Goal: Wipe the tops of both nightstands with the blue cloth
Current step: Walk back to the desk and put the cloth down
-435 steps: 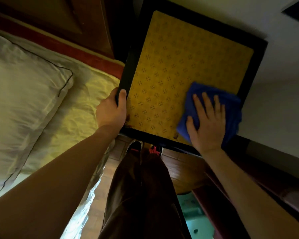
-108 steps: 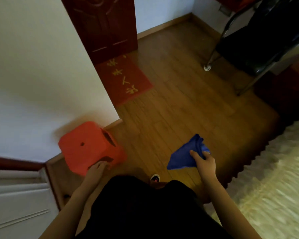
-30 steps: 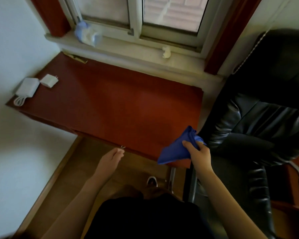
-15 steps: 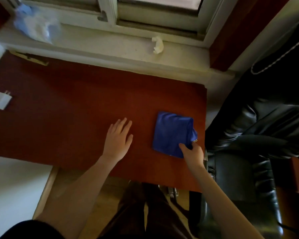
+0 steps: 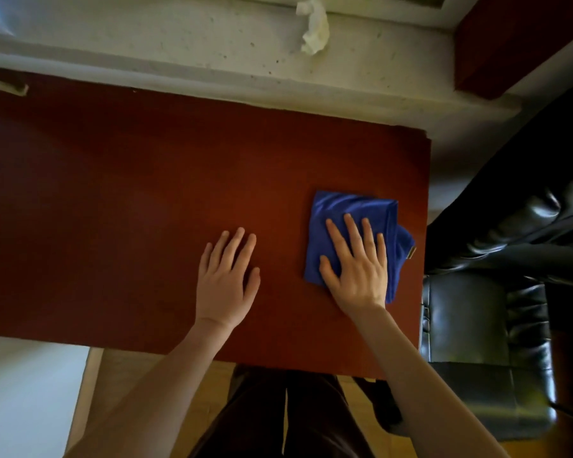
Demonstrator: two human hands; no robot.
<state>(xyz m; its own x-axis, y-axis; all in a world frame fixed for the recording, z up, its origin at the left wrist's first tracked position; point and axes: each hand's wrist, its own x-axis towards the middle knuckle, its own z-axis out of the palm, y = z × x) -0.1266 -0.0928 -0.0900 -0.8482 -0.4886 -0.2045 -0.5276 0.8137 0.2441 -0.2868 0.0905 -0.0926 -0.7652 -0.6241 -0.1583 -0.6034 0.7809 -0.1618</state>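
A reddish-brown nightstand top (image 5: pixel 129 200) fills the middle of the head view. The folded blue cloth (image 5: pixel 341 209) lies flat near its right edge. My right hand (image 5: pixel 356 266) presses palm-down on the cloth with fingers spread. My left hand (image 5: pixel 227 279) rests flat and empty on the bare wood just left of the cloth, fingers pointing toward the window sill.
A grey window sill (image 5: pixel 179 38) runs along the far edge with a crumpled white tissue (image 5: pixel 313 26) on it. A black leather chair (image 5: pixel 497 292) stands tight against the right side. A white wall (image 5: pixel 24 391) is at lower left, and my legs (image 5: pixel 285 418) stand below.
My right hand went from pinching the cloth's near corner to lying flat on top of it. My left hand stays flat on the wood. The view has moved closer over the top.
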